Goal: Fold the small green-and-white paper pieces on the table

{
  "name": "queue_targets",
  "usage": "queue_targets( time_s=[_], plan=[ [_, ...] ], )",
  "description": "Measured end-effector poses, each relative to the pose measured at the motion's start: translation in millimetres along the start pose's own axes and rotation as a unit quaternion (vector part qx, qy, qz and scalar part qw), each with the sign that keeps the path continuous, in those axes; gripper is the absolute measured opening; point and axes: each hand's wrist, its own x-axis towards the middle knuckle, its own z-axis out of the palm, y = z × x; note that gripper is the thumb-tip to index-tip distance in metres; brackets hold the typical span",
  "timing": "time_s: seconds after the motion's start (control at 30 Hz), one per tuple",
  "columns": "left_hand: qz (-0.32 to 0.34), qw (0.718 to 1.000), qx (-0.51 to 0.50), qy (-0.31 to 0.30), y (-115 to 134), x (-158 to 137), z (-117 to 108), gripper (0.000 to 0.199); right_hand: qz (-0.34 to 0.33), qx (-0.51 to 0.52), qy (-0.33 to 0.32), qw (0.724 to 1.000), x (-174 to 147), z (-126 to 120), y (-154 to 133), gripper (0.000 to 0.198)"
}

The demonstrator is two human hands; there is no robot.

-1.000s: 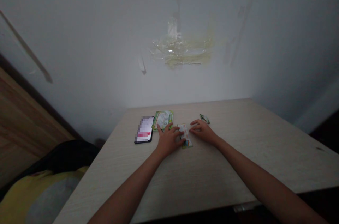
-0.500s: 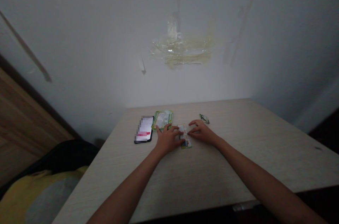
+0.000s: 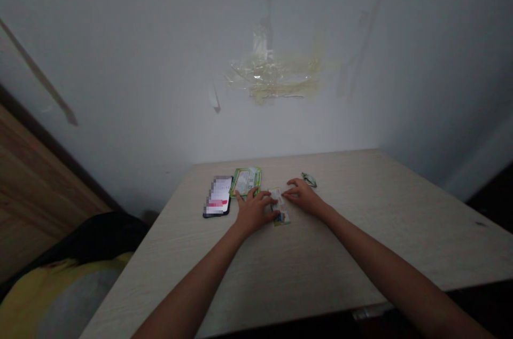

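A small printed card (image 3: 282, 214), pale with a colourful lower end, lies on the table between my hands. My left hand (image 3: 255, 213) rests over its left side, fingers spread, with fingertips pressing on the card. At the card's upper right edge, my right hand (image 3: 305, 198) has its lower fingertips drawn together in a pinch, while another finger is held bent above them. A larger green-bordered printed sheet or packet (image 3: 245, 180) lies just beyond my left fingers. Behind my right hand sits a small crumpled green scrap (image 3: 309, 180).
A phone (image 3: 218, 197) with a lit screen lies left of the green sheet. The pale wooden table (image 3: 360, 205) meets a wall with old tape (image 3: 276, 80) on it. At lower left are a yellow and grey cloth item (image 3: 68, 296) and a wooden panel (image 3: 32, 184).
My right fingertips have moved slightly up and left along the card's right edge. My left hand and the card stay in place.
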Motion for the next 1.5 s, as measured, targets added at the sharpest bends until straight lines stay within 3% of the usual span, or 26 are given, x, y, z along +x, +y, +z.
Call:
queue_targets(
  time_s=[0.5,0.9,1.1,1.3,1.5],
  plan=[
    [0.005,1.0,-0.002,0.002,-1,0,-1,0.036,0.033,-0.082,-0.006,0.996,2,5,-9,0.025],
    [0.021,1.0,-0.001,0.008,-4,0,0,0.036,0.072,-0.137,-0.047,0.987,0,-1,-25,0.036],
    [0.042,0.998,0.014,0.038,-1,-3,0,0.034,0.062,-0.068,-0.023,0.996,-2,0,-15,0.033],
    [0.045,0.997,0.028,0.05,-1,-3,2,0.033,0.03,0.043,0.014,0.999,-3,1,-3,0.011],
    [0.044,0.997,0.02,0.059,-3,-2,5,0.032,0.027,0.05,-0.001,0.998,-3,0,-3,0.006]
  ],
)
